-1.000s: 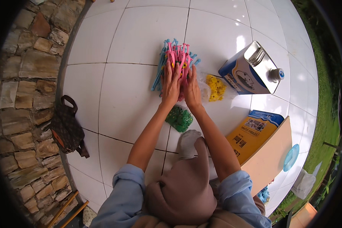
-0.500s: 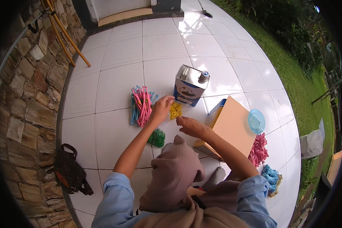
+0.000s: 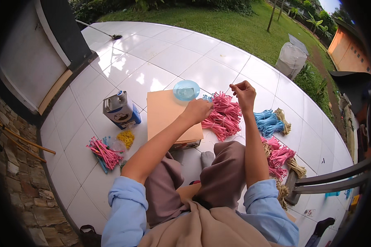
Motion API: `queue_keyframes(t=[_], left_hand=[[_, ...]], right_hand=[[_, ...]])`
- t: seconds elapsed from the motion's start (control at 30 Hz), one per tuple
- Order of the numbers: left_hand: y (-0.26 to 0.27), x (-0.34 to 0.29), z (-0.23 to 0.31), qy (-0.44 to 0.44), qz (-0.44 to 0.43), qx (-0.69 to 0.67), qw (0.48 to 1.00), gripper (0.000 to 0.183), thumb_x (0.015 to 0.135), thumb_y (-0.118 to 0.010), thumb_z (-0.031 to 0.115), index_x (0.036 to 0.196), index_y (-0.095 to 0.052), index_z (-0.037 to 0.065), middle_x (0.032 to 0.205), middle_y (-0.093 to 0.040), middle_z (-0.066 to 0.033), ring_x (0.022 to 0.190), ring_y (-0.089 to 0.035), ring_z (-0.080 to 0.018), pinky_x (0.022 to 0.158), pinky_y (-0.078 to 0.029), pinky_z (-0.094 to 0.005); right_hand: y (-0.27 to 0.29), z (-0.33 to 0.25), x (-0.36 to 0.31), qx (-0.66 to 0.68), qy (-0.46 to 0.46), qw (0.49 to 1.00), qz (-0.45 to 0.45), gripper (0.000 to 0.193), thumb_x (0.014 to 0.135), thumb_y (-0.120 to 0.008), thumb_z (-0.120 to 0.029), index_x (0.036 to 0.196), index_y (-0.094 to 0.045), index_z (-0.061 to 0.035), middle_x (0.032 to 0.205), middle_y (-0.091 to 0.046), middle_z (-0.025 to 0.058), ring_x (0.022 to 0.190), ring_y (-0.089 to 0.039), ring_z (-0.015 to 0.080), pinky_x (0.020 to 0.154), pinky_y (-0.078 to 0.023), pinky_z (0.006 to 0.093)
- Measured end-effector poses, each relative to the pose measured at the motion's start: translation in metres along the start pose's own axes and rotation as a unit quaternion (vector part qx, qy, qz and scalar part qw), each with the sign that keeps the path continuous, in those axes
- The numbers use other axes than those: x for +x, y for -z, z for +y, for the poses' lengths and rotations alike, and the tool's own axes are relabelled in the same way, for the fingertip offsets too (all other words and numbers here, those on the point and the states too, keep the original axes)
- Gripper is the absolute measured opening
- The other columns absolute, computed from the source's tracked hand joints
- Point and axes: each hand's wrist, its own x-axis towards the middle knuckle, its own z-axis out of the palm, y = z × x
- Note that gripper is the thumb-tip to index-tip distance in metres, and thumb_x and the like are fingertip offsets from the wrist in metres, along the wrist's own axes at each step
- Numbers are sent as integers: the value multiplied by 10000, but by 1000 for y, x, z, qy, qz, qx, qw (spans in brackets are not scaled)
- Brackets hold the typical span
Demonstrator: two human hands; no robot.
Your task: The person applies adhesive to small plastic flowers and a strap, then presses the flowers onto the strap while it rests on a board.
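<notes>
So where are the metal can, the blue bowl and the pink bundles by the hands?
metal can [image 3: 120,110], head view, its front side.
blue bowl [image 3: 186,90], head view, its middle.
pink bundles [image 3: 223,117], head view, middle of the heap.

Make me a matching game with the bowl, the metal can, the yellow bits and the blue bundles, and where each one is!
Things:
1. small blue bowl
2. metal can
3. yellow bits
4. blue bundles

Places:
A. on the tiles right of the pink pile
B. on the far end of the cardboard box
C. standing left of the cardboard box
D. on the tiles just in front of the can

Pairs: 1-B, 2-C, 3-D, 4-A
</notes>
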Motion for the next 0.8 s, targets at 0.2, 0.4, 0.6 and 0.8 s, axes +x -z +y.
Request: queue_keyframes(t=[0.2,0.4,0.6,0.8], left_hand=[[-111,48,10,161,-25,-247,955,178,814,-534,210,891,-626,79,798,-632,-130,788,-611,-290,700,-474,-398],[-269,32,30,395,55,-447,801,322,822,-526,82,1128,-491,-12,1058,-573,-129,977,-560,-206,844,-444,-295],[-307,17,41,479,127,-483,722,423,832,-493,27,1235,-370,-15,1227,-446,-159,1103,-485,-233,950,-385,-325],[-292,41,36,454,174,-515,706,450,897,-451,88,1299,-274,-9,1242,-399,-194,1134,-444,-266,962,-361,-348]], right_hand=[[30,136,-8,-147,-45,983,-100,218,808,-625,-139,678,-578,30,514,-564,78,415,-533,105,418,-414,251],[-1,263,-67,-295,-132,927,-190,230,833,-537,-158,987,-606,-1,818,-608,172,830,-571,332,741,-437,410],[-14,300,-73,-370,21,899,-234,785,631,-645,2,1322,-273,0,1256,-420,160,1066,-436,339,913,-370,402],[-7,283,-59,-277,-27,951,-134,741,641,-619,22,1316,-323,-48,1032,-520,149,938,-507,291,809,-430,379]])
